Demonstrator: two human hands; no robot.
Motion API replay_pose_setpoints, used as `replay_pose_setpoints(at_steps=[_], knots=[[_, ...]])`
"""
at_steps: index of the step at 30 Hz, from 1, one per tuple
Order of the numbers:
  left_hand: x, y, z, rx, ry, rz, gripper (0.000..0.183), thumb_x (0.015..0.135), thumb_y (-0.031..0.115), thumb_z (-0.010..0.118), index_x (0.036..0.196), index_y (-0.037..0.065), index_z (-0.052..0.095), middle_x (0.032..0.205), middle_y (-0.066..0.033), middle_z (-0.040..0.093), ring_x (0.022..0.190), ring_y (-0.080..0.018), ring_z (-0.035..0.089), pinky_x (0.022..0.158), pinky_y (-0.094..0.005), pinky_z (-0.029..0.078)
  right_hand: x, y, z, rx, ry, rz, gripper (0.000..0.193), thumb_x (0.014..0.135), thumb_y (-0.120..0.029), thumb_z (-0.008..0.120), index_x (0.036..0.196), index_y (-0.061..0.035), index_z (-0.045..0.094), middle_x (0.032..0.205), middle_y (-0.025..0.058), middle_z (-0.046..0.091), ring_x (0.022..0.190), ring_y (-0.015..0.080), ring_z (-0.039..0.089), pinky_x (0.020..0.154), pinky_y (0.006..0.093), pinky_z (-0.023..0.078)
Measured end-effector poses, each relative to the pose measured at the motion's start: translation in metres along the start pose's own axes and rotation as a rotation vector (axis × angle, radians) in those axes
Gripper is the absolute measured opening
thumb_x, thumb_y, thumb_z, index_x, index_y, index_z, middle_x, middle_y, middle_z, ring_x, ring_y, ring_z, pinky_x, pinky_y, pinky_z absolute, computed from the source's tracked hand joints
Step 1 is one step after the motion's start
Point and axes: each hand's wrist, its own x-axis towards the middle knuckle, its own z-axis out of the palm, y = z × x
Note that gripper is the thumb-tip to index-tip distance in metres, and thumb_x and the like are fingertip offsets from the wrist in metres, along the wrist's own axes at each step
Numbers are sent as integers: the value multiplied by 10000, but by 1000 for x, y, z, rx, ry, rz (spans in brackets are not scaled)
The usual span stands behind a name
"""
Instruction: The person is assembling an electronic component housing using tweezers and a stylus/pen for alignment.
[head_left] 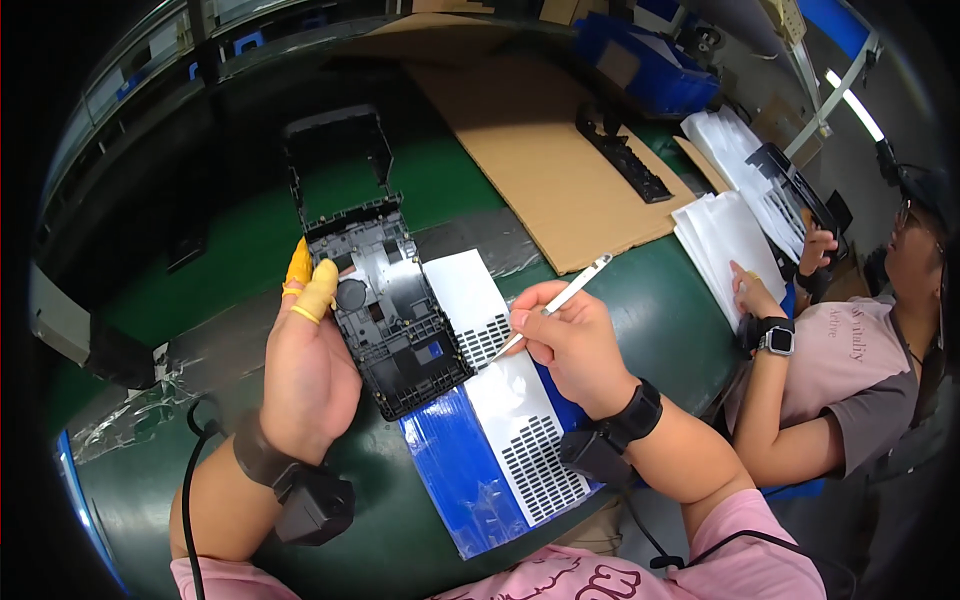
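Note:
My left hand [312,375] grips the left edge of a black plastic housing [385,300], with yellow finger covers on the thumb and a finger. The housing is tilted, its ribbed inner side up, and an open frame extends from its far end. In my right hand [575,345] is a pair of slim white tweezers [562,301], held like a pen. Their tip points down at a white sheet [510,385] bearing rows of small black rectangular pieces, just right of the housing. Whether the tip touches a piece is too small to tell.
Beneath the sheet lies a blue board [450,470] on the green table [660,320]. Farther off, a cardboard sheet [520,160] carries a long black part [625,155]. White bags [735,225] lie at the right, where a co-worker [830,370] handles a black part [800,190].

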Motion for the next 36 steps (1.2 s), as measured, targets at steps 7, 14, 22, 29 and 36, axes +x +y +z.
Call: replay_pose_setpoints(at_steps=[7, 14, 22, 29, 36], knots=[[-16, 5, -4, -86, -130, -125, 383, 923, 138, 388, 1290, 91, 290, 1165, -112, 496, 1057, -222, 512, 891, -376, 436, -5, -37, 59, 61, -218, -57, 128, 797, -34, 613, 909, -1, 560, 696, 36, 584, 566, 42, 527, 490, 155, 386], [-29, 7, 8, -38, -180, -164, 491, 907, 163, 429, 1350, 134, 219, 1230, -93, 449, 1090, -218, 499, 899, -373, 441, -27, -18, 55, 98, -198, -187, 160, 795, 45, 590, 949, 38, 550, 825, 76, 595, 735, 104, 588, 661, 206, 479], [-27, 3, 5, 4, -180, -176, 526, 903, 236, 458, 1358, 145, 210, 1248, -91, 440, 1084, -213, 504, 887, -360, 451, -25, -18, 54, 77, -196, -167, 182, 800, 42, 589, 975, 55, 544, 829, 80, 598, 760, 115, 591, 693, 216, 476], [-30, -1, 5, -6, -176, -168, 517, 905, 222, 450, 1356, 136, 212, 1253, -105, 442, 1084, -224, 506, 888, -371, 454, -26, -15, 51, 32, -212, -214, 191, 795, 51, 590, 980, 61, 542, 854, 89, 595, 774, 116, 592, 702, 216, 475], [-31, -2, 2, -29, -166, -164, 492, 910, 192, 429, 1351, 138, 220, 1250, -107, 444, 1086, -231, 508, 887, -380, 458, -29, -10, 53, 55, -189, -201, 191, 796, 51, 589, 982, 60, 546, 840, 85, 602, 767, 107, 588, 703, 211, 471]])
